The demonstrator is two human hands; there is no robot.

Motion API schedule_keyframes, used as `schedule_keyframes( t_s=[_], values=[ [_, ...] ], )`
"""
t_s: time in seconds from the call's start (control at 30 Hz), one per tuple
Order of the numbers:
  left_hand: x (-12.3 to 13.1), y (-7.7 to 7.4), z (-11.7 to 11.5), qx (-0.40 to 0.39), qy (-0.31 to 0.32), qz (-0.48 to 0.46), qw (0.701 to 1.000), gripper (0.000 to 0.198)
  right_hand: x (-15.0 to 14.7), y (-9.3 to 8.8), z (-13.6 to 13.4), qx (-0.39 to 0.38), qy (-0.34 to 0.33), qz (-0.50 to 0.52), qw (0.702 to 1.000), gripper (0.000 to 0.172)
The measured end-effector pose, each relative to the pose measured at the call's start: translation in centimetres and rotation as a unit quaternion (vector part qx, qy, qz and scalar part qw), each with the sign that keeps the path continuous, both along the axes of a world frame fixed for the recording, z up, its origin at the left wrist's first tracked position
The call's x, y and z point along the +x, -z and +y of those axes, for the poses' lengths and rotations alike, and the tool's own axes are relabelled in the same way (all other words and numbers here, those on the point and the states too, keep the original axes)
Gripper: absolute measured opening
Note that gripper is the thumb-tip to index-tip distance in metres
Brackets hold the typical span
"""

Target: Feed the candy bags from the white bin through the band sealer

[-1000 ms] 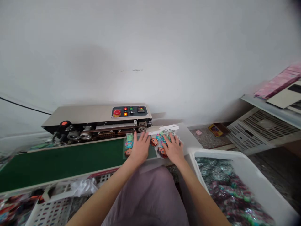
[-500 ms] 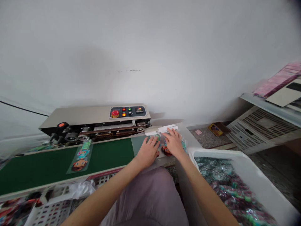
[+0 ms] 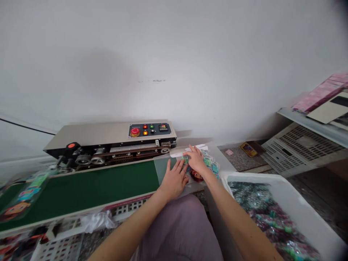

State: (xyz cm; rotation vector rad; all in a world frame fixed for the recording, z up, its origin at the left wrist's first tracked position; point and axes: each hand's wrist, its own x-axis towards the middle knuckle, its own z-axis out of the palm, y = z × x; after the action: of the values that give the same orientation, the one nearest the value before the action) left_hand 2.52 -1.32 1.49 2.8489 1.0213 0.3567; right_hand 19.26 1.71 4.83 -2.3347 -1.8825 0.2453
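Observation:
My left hand [image 3: 174, 180] lies with its fingers stretched out over a clear plastic bag [image 3: 160, 169] at the right end of the green conveyor belt [image 3: 108, 180]. Beside it, my right hand [image 3: 195, 159] rests its slightly bent, separate fingers on the top of the same bag, near a white strip [image 3: 176, 154]. Green and blue print shows between the hands. Under my right wrist lies a cartoon-head figure [image 3: 196, 175]. Several more green-and-blue packets [image 3: 210, 164] lie fanned out to its right. At the belt's far left is a bagged cartoon figure [image 3: 24, 197].
Behind the belt stands a sealing machine [image 3: 108, 136] with a red stop button [image 3: 135, 132] and lit display. A white bin [image 3: 295, 203] at right holds several shiny packets. Below the belt is a white basket [image 3: 58, 248]. Grey crates [image 3: 299, 145] stand farther right.
The bagged figure on the belt has travelled left to its far end. My right hand has shifted slightly left, closer to my left hand, uncovering more of the fanned packets.

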Motion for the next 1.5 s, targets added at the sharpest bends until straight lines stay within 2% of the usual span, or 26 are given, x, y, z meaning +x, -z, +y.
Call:
schedule_keyframes(
  t_s=[0.07, 0.13, 0.2, 0.27, 0.37, 0.5, 0.7, 0.83, 0.93, 1.03, 1.13, 1.2, 1.27, 1.37, 1.5],
  values=[
    [0.0, -0.2, -0.3, -0.004, -0.019, -0.002, 1.0, 0.057, 0.5, -0.6, -1.1, 0.006, 0.002, -0.011, 1.0, 0.049],
    [0.0, -0.2, -0.4, -0.002, -0.041, -0.008, 0.999, 0.056, 1.2, -0.7, -2.9, 0.032, 0.037, -0.045, 0.998, 0.048],
    [0.0, -0.2, -0.5, -0.002, -0.061, -0.014, 0.998, 0.055, 1.7, -0.3, -5.0, 0.052, 0.094, -0.092, 0.99, 0.047],
    [-0.1, -0.2, -0.6, -0.005, -0.078, -0.017, 0.997, 0.054, 1.7, 0.5, -6.7, 0.039, 0.123, -0.125, 0.984, 0.05],
    [-0.3, -0.1, -0.8, -0.011, -0.107, -0.022, 0.994, 0.053, 0.6, 1.6, -8.0, 0.008, 0.092, -0.142, 0.986, 0.053],
    [-1.1, -0.1, -1.0, -0.006, -0.142, -0.023, 0.99, 0.052, -1.4, 1.7, -7.2, 0.009, 0.054, -0.141, 0.988, 0.053],
    [-2.8, -0.2, -0.7, 0.003, -0.172, -0.005, 0.985, 0.053, -4.5, 1.8, -5.4, 0.031, 0.061, -0.125, 0.99, 0.052],
    [-5.0, -0.3, 0.0, 0.013, -0.204, 0.017, 0.979, 0.054, -6.4, 2.2, -4.6, 0.052, 0.073, -0.118, 0.989, 0.052],
    [-7.5, -0.5, -0.2, 0.022, -0.248, 0.027, 0.968, 0.053, -6.7, 1.9, -4.2, 0.046, 0.059, -0.096, 0.993, 0.051],
    [-9.0, -0.9, -1.7, 0.016, -0.264, 0.033, 0.964, 0.053, -6.0, 1.0, -3.6, 0.044, 0.03, -0.064, 0.997, 0.047],
    [-7.9, -1.3, -3.8, 0.004, -0.208, 0.024, 0.978, 0.053, -4.9, 0.3, -2.3, 0.05, -0.005, -0.041, 0.998, 0.043],
    [-5.9, -1.3, -4.8, 0.002, -0.134, 0.012, 0.991, 0.054, -4.5, 0.2, -1.3, 0.048, -0.015, -0.032, 0.998, 0.044],
    [-3.7, -1.1, -5.0, 0.003, -0.085, 0.01, 0.996, 0.056, -4.3, 0.3, -0.4, 0.045, -0.015, -0.025, 0.999, 0.046],
    [-1.4, -0.2, -4.4, -0.012, -0.09, 0.028, 0.995, 0.06, -4.2, 0.7, 0.3, 0.041, -0.008, -0.018, 0.999, 0.048],
    [-1.0, 1.3, -3.6, -0.008, -0.106, 0.038, 0.994, 0.061, -4.0, 0.8, 0.1, 0.04, -0.021, -0.013, 0.999, 0.044]
  ],
)
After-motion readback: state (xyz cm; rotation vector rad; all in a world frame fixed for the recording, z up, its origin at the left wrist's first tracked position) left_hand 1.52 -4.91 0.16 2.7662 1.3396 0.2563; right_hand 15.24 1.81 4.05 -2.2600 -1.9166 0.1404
